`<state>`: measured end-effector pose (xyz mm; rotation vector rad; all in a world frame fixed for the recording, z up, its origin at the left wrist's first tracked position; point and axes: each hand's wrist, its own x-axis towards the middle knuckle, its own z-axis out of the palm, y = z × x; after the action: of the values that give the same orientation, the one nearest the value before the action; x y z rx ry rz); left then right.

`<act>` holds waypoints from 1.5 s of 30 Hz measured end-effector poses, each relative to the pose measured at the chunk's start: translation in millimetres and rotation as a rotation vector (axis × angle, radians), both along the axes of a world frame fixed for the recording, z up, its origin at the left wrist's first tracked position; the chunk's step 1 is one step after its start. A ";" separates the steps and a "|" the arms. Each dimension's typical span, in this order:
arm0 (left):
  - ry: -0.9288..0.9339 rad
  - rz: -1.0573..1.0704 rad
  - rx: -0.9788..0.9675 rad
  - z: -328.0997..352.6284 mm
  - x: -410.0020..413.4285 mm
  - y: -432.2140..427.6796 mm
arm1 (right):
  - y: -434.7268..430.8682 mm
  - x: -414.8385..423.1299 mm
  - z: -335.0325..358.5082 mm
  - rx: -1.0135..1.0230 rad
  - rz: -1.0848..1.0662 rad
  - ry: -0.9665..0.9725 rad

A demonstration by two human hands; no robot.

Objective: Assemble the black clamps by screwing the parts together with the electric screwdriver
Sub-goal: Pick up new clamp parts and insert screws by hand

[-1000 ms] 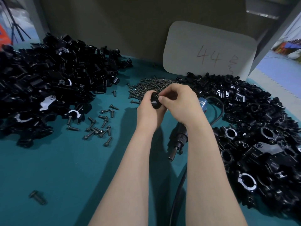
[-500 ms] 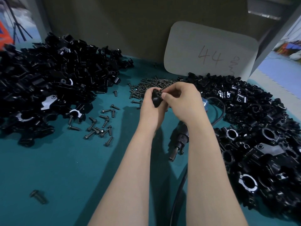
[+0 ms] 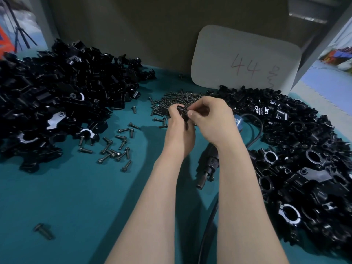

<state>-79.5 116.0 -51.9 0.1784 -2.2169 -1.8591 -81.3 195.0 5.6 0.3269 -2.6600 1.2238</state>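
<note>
- Left hand (image 3: pixel 179 130) is curled round a small black clamp part (image 3: pixel 181 111), held up off the teal bench (image 3: pixel 66 197) just in front of the screw heap. Right hand (image 3: pixel 211 121) pinches the same part at its top with thumb and fingertips. It is probably seating a screw, but that is too small to tell.
- Handling, as a judgement: the clamp part looks rigid, light and glossy, so a bit slippery. Best gripped by its flat outer sides, with the screw hole kept clear and facing the tool.
- Black corded electric screwdriver (image 3: pixel 208 164) lies on the bench between the forearms, partly under the right wrist, and nobody holds it.
- No containers in view, everything lies loose on the bench:
  - large heap of black clamp parts at left (image 3: pixel 57 96)
  - second black heap at right (image 3: pixel 304 159)
  - heap of small dark screws (image 3: pixel 177 101) behind the hands
  - scattered bolts (image 3: pixel 114 147) left of the left forearm
  - single bolt (image 3: pixel 43 231) at near left
- White board marked "44" (image 3: pixel 245 60) leans against the back wall.
</note>
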 end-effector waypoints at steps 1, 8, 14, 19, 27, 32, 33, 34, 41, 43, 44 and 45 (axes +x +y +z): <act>-0.004 -0.003 -0.024 -1.0 -0.4 0.2 | 0.3 -0.1 -0.1 0.004 0.000 0.002; 0.011 0.012 -0.129 -4.8 0.1 -0.1 | -2.0 0.1 -1.8 -0.033 -0.017 -0.027; 0.082 0.118 -0.079 -1.8 0.9 2.3 | -6.9 0.1 -4.4 -0.156 -0.014 -0.084; 0.051 0.106 -0.114 -2.2 2.5 2.3 | -8.6 -1.5 -5.9 -0.145 -0.037 -0.092; -0.041 0.036 -0.110 5.9 8.4 0.2 | -6.0 -1.7 -5.0 0.009 -0.047 -0.083; -0.124 0.053 -0.268 4.7 6.1 -0.6 | -5.8 -1.8 -8.9 0.091 -0.027 0.004; -0.123 0.067 -0.296 3.3 5.0 -0.6 | -6.1 -1.8 -9.9 0.049 -0.019 -0.005; -0.115 0.083 -0.305 1.5 4.0 -0.8 | -6.3 -1.9 -10.5 0.008 -0.002 -0.019; -0.112 0.108 -0.174 -1.8 1.9 -2.3 | -7.5 -6.6 -14.2 -0.033 -0.030 -0.025; -0.111 0.107 -0.178 -1.1 2.5 -1.6 | -7.3 -6.5 -14.3 -0.035 -0.043 -0.019; -0.110 0.108 -0.191 -0.8 3.0 -1.4 | -7.3 -6.5 -13.9 -0.036 -0.047 -0.017; -0.108 0.114 -0.208 -0.4 3.2 -1.2 | -7.5 -6.5 -13.5 -0.035 -0.052 -0.018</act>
<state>-76.3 114.7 -52.3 0.3662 -2.3995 -1.5836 -87.7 187.4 -7.9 0.2416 -2.6409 1.2623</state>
